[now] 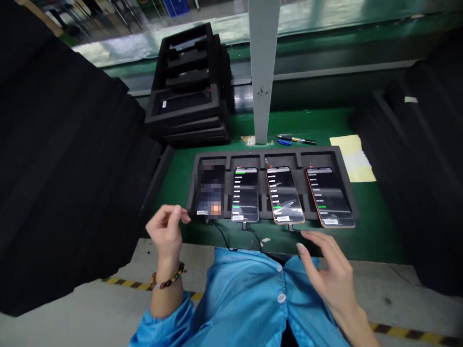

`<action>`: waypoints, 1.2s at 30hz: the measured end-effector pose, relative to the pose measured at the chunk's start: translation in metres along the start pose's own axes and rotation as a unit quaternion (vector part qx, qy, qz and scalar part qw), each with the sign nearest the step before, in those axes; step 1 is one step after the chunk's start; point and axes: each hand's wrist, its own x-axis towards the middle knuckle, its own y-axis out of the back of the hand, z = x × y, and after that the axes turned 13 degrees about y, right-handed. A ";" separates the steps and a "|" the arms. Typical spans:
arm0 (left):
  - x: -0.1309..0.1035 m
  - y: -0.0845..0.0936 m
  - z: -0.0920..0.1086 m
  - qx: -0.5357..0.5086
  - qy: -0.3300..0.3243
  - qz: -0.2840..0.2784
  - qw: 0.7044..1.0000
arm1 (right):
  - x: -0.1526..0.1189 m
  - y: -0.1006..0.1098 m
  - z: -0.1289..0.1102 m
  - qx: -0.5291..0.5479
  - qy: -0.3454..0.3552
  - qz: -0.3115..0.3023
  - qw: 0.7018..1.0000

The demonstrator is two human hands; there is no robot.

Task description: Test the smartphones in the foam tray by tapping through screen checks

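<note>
4 phones [245, 195] rest on a black tray [282, 153] on the bench [307, 123]. The left hand [168, 231] curls narrow near the leftmost phone [214, 185], its grip unclear; the right hand [331, 265], thumb parted, is beside a cable [294, 231].

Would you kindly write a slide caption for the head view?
Left hand and right hand near four smartphones on a black foam tray, cables at three lower ends.
</note>
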 end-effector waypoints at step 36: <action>-0.109 -0.099 0.019 -0.234 0.393 -0.338 0.822 | 0.019 -0.049 0.018 -0.041 -0.008 -0.014 0.999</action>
